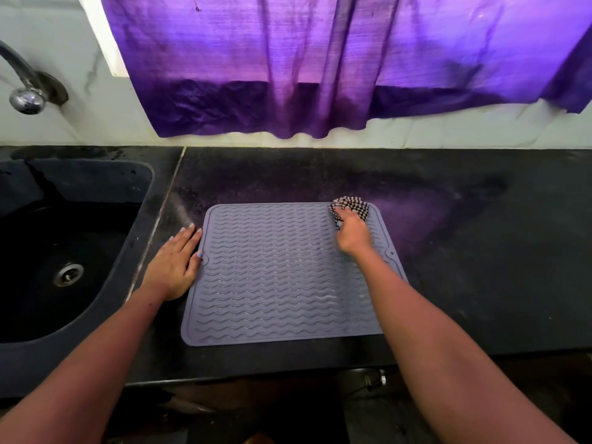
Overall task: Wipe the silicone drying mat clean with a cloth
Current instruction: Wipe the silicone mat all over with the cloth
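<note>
A grey silicone drying mat (275, 277) with wavy ridges lies flat on the black countertop. My right hand (354, 233) presses a crumpled black-and-white checked cloth (350, 205) onto the mat's far right corner. My left hand (174, 262) lies flat with fingers spread on the counter at the mat's left edge, its thumb touching the rim. Wet streaks shine on the mat's lower right part.
A dark sink (64, 251) with a metal drain sits to the left, a tap (27, 91) on the wall above it. A purple curtain (320, 65) hangs over the back wall. The black countertop (480, 251) extends right of the mat.
</note>
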Motion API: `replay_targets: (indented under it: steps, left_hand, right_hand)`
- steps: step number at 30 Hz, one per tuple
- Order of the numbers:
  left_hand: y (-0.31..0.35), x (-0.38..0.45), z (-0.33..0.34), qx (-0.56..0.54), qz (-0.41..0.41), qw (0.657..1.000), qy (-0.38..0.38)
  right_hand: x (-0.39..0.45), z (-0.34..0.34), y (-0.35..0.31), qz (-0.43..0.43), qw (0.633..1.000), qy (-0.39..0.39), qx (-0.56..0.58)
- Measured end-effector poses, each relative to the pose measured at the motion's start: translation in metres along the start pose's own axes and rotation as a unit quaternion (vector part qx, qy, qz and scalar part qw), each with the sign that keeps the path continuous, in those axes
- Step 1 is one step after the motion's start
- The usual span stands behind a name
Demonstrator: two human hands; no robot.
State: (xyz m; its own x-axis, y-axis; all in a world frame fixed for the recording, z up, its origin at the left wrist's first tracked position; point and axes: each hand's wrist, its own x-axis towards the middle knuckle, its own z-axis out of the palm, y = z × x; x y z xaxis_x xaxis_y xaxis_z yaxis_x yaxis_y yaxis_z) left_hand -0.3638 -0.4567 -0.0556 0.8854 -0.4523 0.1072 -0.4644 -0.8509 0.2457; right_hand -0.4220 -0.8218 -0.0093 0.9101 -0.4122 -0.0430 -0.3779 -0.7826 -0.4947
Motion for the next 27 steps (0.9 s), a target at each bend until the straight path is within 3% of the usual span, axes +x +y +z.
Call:
replay_targets:
  steps: [2,5,6,7,9,11,13,16,23,27]
  left_hand:
    - [0.001,0.000,-0.001,-0.002,0.001,1.000,0.000]
    - [0.001,0.000,-0.002,-0.005,0.000,1.000,-0.002]
    - [0.001,0.000,-0.003,-0.007,-0.001,1.000,-0.003]
    - [0.001,-0.001,-0.003,-0.008,-0.003,1.000,-0.003]
    - [0.001,-0.001,-0.003,-0.013,-0.003,1.000,-0.001]
    - [0.002,-0.001,-0.003,-0.012,-0.001,1.000,-0.003]
    - [0.002,0.000,-0.003,-0.014,-0.001,1.000,-0.002]
    - [0.001,-0.001,-0.002,-0.013,-0.005,1.000,0.000]
    - [0.014,-0.004,-0.002,0.005,-0.071,0.997,-0.031]
    - [0.022,-0.016,-0.001,-0.001,-0.108,0.993,-0.053]
  right_hand:
    - [0.005,-0.014,0.001,0.084,0.979,-0.002,0.183]
    - [0.014,-0.040,0.004,0.175,0.859,-0.003,0.482]
    - [0.018,-0.048,0.006,0.193,0.829,0.025,0.524]
    - [0.017,-0.059,0.006,0.201,0.829,0.059,0.518]
    - [0.009,-0.071,0.009,0.175,0.922,0.099,0.331]
    - [-0.007,-0.068,0.011,0.108,0.983,0.065,0.133]
    - [-0.024,-0.043,0.013,0.063,0.998,-0.007,0.007]
    - [-0.039,-0.001,0.023,0.038,0.994,0.010,-0.099]
    - [-0.041,-0.001,0.030,0.030,0.996,0.002,-0.078]
    - [-0.036,-0.021,0.034,0.055,0.995,0.026,0.075]
